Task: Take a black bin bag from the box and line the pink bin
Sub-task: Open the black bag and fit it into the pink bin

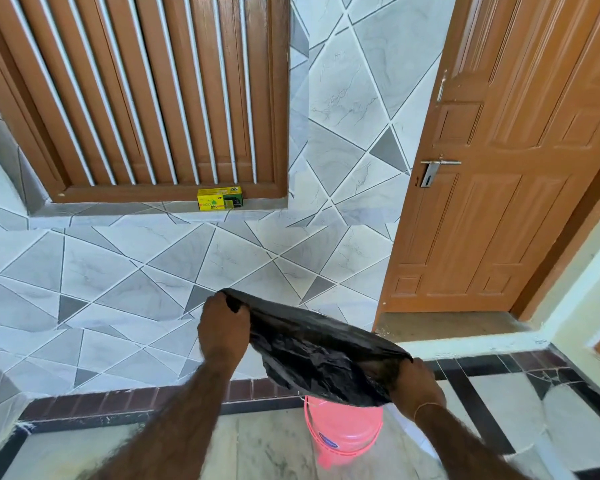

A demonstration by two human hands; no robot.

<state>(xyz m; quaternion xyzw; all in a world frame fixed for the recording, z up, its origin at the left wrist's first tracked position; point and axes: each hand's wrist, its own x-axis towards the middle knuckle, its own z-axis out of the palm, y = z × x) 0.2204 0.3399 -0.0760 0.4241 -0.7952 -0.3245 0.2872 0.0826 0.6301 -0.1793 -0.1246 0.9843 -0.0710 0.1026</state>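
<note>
Crumpled black plastic bin bag [321,351] stretches across lower centre between left hand [222,327] and right hand [416,386], both gripping its edges, over the pink plastic bin [343,434].

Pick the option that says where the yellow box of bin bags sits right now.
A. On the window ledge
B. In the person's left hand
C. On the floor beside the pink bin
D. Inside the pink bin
A: the yellow box stands on the window ledge, below the wooden shutters, away from both hands.
</note>
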